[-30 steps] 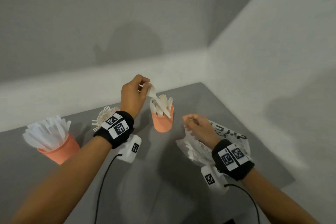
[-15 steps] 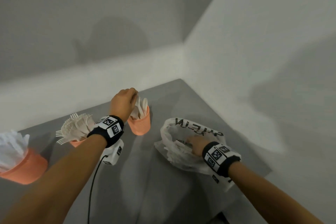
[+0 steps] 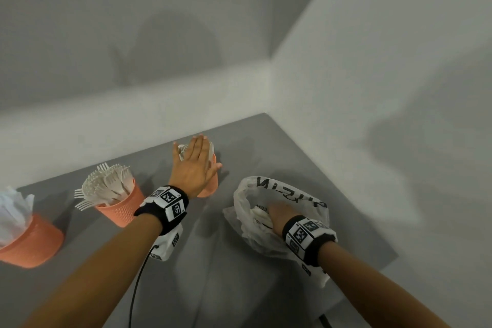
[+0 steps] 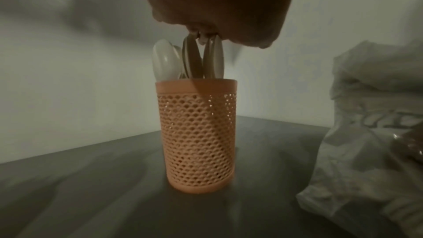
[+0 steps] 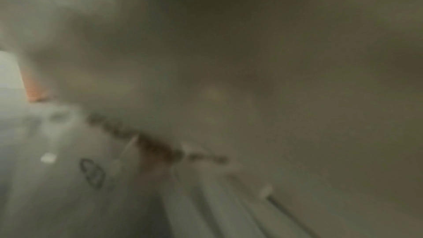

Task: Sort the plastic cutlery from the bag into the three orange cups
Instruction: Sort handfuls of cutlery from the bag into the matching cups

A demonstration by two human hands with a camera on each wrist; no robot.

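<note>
Grey table (image 3: 279,157): left hand (image 3: 193,165) flat over spoons (image 4: 183,61), right hand (image 3: 278,217) seemingly bag-deep (image 3: 292,192).

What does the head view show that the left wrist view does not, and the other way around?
Only the head view shows the fork cup, the cup at the far left and the right hand inside the bag. Only the left wrist view shows the spoon cup's mesh wall. Both share the left hand flat over the spoons.

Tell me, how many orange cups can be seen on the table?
3: one at the far left edge, one holding forks, one under the left hand beside the bag.
</note>
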